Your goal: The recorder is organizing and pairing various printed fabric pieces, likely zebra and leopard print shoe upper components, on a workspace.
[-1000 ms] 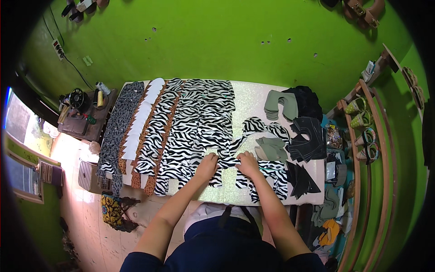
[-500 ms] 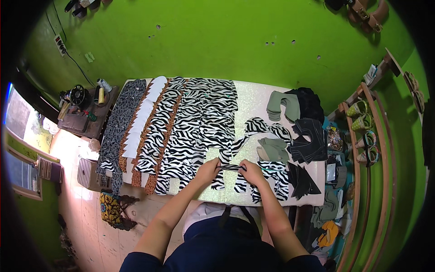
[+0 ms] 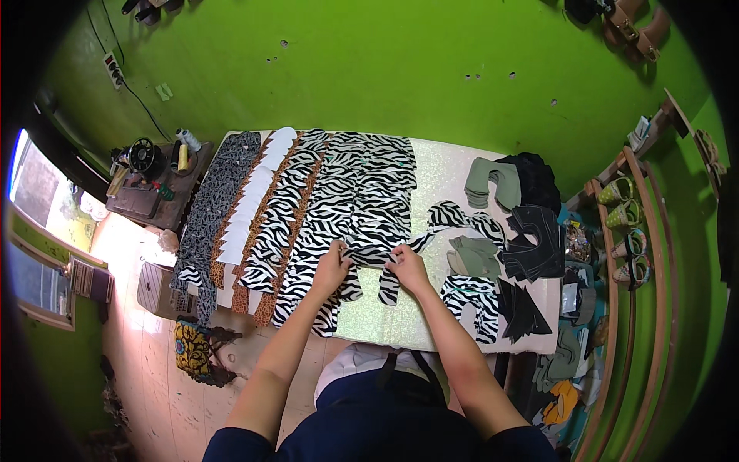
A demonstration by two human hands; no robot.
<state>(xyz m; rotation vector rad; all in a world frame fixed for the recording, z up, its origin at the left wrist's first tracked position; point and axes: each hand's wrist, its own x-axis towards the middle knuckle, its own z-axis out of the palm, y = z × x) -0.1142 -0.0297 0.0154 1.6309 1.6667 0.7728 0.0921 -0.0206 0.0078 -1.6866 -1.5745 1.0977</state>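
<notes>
My left hand [image 3: 331, 272] and my right hand [image 3: 408, 270] pinch the two upper sides of a zebra-print fabric piece [image 3: 389, 290], shaped like an upside-down U. Its two legs hang toward me over the shiny pale table top. The piece lies at the near end of an overlapping column of zebra-print pieces [image 3: 381, 177]. More zebra-print pieces [image 3: 481, 300] sit right of my right hand, beside a small stack of grey-green pieces [image 3: 473, 256]. A curved zebra-print piece [image 3: 454, 214] rests farther back.
Leopard-print [image 3: 250, 300], white [image 3: 250, 196] and dark patterned pieces [image 3: 212, 208] overlap in columns on the left. Black pieces [image 3: 531, 254] and a grey-green stack [image 3: 493, 181] lie on the right. A sewing machine [image 3: 146, 158] stands far left; a wooden rack with sandals [image 3: 630, 242] is at right.
Both hands have moved away from me, to the near end of the zebra-print column. The piece between them, bunched before, is now spread flatter. The view has shifted slightly.
</notes>
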